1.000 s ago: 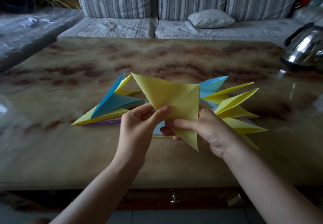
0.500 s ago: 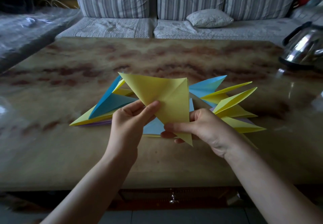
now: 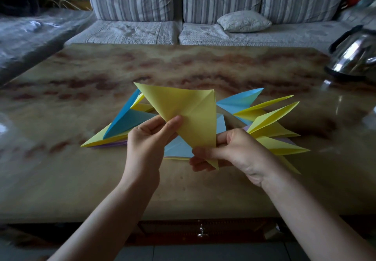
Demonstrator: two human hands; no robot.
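Observation:
A folded yellow paper piece point(image 3: 189, 112) is held up above the marble table point(image 3: 61, 179), its long point aimed up and left and a narrow tip hanging down. My left hand point(image 3: 146, 144) pinches its lower left edge between thumb and fingers. My right hand point(image 3: 234, 153) pinches the bottom tip between thumb and forefinger. Behind the hands lie folded paper pieces: a blue and yellow pile point(image 3: 122, 124) on the left, yellow and blue pointed ones point(image 3: 270, 122) on the right.
A shiny metal kettle point(image 3: 354, 55) stands at the table's right edge. A striped sofa point(image 3: 203, 2) with a small cushion point(image 3: 244, 21) runs behind the table. A drawer knob point(image 3: 201, 232) shows under the front edge.
The yellow piece has turned and shifted left, its upper point now further left. Both hands have moved slightly left with it and keep their hold.

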